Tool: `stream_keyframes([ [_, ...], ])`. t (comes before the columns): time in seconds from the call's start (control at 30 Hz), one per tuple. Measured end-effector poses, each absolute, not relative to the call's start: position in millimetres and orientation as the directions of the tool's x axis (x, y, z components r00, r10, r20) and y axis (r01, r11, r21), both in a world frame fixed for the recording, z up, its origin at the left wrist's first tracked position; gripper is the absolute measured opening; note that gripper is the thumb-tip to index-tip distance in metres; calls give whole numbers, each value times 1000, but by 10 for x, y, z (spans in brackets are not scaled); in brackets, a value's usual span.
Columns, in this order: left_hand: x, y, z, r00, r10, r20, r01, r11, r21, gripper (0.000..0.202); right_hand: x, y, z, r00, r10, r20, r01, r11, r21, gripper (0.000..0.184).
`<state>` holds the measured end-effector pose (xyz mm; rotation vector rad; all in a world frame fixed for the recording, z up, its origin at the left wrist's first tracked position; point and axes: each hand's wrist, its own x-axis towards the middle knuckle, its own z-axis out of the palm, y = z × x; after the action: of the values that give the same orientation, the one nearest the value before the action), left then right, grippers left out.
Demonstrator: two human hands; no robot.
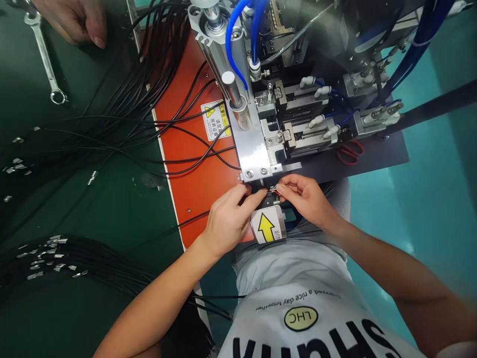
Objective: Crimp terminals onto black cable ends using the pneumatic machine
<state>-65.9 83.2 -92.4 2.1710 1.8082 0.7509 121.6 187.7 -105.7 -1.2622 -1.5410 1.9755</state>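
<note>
Several thin coloured wires (275,189) show between my two hands, below the metal plate (257,149) of a machine. My right hand (309,201) pinches them between thumb and index finger. From the other side, my left hand (229,216) is closed with its fingertips at the same wires. A black cable (194,219) runs across the orange base and goes under my left hand, where my palm and fingers hide it. Right below my fingers is a light cover with a yellow arrow (266,227). The small slot behind the fingertips is partly hidden.
Bundles of black cables (149,74) with metal-tipped ends cross the green table (126,209) and the orange base (194,189). A wrench (44,59) lies at upper left beside another person's hand (80,20). Red-handled scissors (350,152) rest under the machine's pneumatic cylinders (309,136).
</note>
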Motion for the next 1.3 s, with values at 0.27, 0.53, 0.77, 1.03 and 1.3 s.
stream_keyframes([
  [0.27,-672,843,-921,155,953,259,868,-257,425,34,1221,1821,-1099,-544,736,-403,232,-330,-915,22],
  [0.53,-663,863,-915,175,945,277,886,-274,373,34,1217,1816,-1106,-538,753,-380,256,-283,-924,19],
  [0.77,-661,867,-915,172,946,275,880,-273,388,34,1216,1823,-1099,-527,749,-401,238,-323,-916,19],
  [1.03,-661,864,-911,178,946,270,879,-276,388,33,1253,1823,-1123,-554,701,-449,220,-397,-891,21],
  [1.3,-662,865,-916,179,946,270,880,-277,387,33,1223,1829,-1105,-551,727,-411,203,-360,-910,17],
])
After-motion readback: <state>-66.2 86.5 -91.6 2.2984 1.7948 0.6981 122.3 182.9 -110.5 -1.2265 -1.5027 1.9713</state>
